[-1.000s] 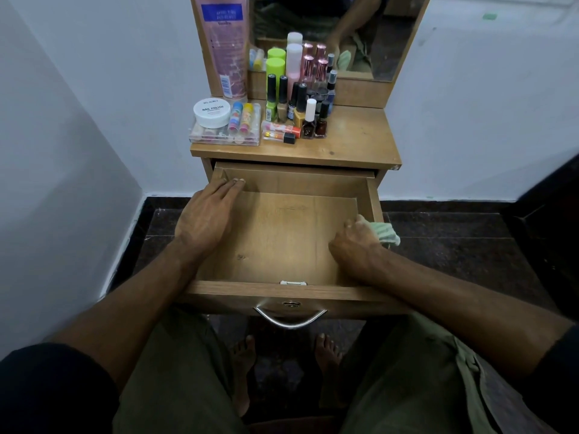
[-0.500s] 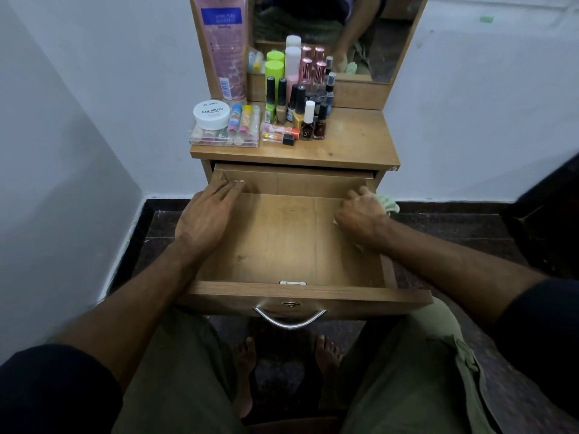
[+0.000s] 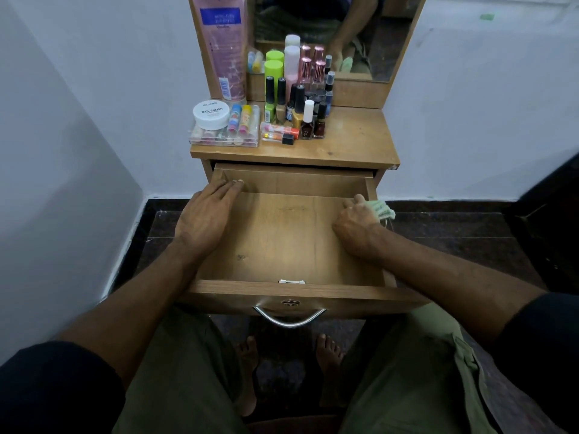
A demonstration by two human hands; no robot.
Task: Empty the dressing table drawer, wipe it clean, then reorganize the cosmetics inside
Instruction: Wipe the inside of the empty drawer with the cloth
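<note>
The drawer (image 3: 282, 236) of the dressing table (image 3: 354, 142) stands pulled out over the seated person's lap. Its wooden floor is bare, with a small dark mark near the front left. A curved metal handle (image 3: 289, 317) and a lock hang on its front panel.

The left hand (image 3: 203, 220) lies flat inside the drawer along the left wall, fingers straight and together, tips touching the back panel; it holds nothing. The right hand (image 3: 357, 223) is at the right wall near the back corner, fingers curled round a pale green cloth (image 3: 382, 209), part of which spills out over the wall's edge.

The cosmetics sit on the tabletop, grouped at its left and centre. A white jar (image 3: 211, 113) marked "nail polish" and two small coloured tubes rest on a clear case (image 3: 224, 136). Beside it stand nail polish bottles (image 3: 300, 111), with green-capped and pink-capped bottles behind them and two tubes lying in front. A tall pink tube (image 3: 224, 48) leans against the mirror (image 3: 332, 36) frame. The right part of the tabletop is plain wood.

The table stands against a white wall, with another white wall close on the left. The floor is dark stone; bare feet show beneath the drawer.
</note>
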